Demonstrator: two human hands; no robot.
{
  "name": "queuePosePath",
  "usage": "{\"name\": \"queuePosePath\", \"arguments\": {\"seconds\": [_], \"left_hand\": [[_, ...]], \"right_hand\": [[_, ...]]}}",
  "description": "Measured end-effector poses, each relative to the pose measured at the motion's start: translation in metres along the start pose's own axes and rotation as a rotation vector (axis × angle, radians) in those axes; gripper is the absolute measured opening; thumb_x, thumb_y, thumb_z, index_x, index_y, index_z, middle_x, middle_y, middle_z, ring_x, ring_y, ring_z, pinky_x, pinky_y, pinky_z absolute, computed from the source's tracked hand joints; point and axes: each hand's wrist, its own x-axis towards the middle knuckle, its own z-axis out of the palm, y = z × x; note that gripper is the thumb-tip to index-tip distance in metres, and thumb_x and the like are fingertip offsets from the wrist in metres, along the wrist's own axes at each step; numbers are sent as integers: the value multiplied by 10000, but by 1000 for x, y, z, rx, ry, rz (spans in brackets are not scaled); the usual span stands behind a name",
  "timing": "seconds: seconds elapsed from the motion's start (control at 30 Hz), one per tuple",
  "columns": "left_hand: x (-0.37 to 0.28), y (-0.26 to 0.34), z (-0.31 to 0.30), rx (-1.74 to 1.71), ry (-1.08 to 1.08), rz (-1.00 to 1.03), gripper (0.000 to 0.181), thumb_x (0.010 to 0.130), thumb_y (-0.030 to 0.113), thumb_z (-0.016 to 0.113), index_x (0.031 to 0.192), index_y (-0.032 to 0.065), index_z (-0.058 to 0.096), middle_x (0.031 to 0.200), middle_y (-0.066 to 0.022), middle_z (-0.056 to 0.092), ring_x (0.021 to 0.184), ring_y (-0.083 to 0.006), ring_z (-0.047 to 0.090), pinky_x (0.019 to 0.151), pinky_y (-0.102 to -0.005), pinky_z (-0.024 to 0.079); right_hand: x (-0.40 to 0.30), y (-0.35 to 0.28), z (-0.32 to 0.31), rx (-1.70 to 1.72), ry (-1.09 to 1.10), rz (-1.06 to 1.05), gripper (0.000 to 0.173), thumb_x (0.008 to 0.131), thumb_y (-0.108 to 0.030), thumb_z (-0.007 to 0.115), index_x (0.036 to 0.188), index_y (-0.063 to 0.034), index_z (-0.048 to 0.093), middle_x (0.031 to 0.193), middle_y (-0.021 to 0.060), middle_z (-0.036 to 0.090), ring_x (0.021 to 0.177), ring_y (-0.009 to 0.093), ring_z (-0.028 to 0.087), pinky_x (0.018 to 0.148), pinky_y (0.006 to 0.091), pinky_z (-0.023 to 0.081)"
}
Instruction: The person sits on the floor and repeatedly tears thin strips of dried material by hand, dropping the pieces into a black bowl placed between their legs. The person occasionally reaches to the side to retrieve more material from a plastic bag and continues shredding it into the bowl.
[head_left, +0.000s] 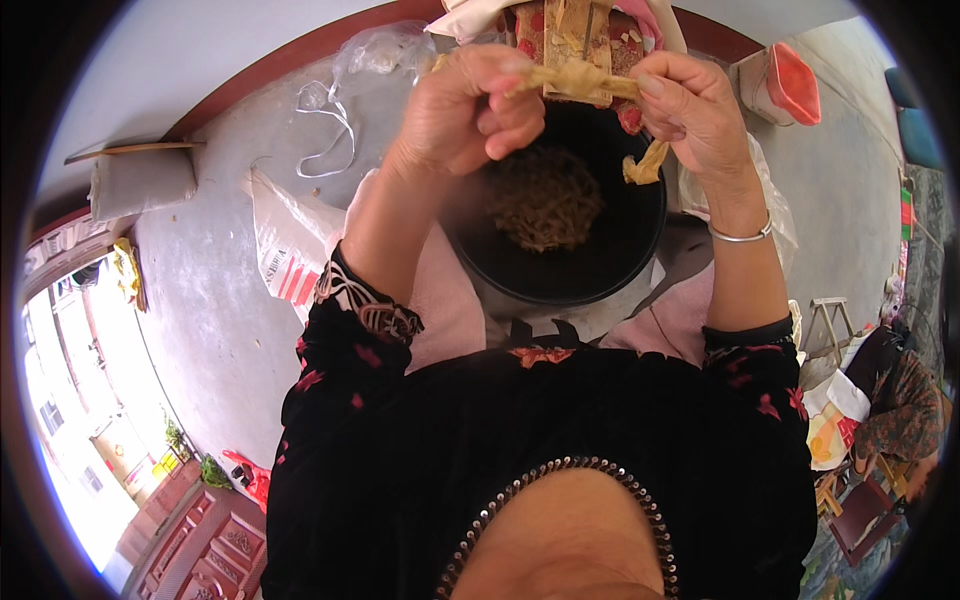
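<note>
A twisted, yellowish strip of soft material (577, 77), thick and bunched near its middle, spans the gap between my two hands. My left hand (469, 112), slightly blurred, grips one end. My right hand (694, 112), with a silver bangle on its wrist, pinches the other side between thumb and fingers. A loose tail (643, 166) of the same colour dangles below the right hand. Under both hands stands a round black basin (570, 281). Many brown, sliced-looking pieces (547, 210) lie heaped inside it. Just beyond the strip is a wooden block with a slot (576, 34).
Red-patterned cloth (628, 45) with crumbs lies under the wooden block. Clear plastic bags (390, 56) and a white woven sack (289, 232) are on the floor to the left. A bucket with a red rim (791, 82) stands at right. Another person (900, 405) sits further right.
</note>
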Motion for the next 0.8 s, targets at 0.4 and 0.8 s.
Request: {"name": "queuePosePath", "arguments": {"seconds": [0.4,0.8], "left_hand": [[7,-8,9,1714,169,143,193,882,239,540,958,66,580,663,-44,536,644,-132,532,590,-287,423],[42,-17,-30,1928,398,3,220,836,301,564,937,108,595,696,-147,598,660,-352,573,590,-428,440]], "right_hand": [[0,17,10,-489,86,-27,149,836,-115,606,729,-12,594,579,-66,456,507,1,353,438,188,269],[26,30,-25,-738,341,-52,170,832,-149,573,749,-1,587,544,-19,501,496,43,433,461,237,345]]}}
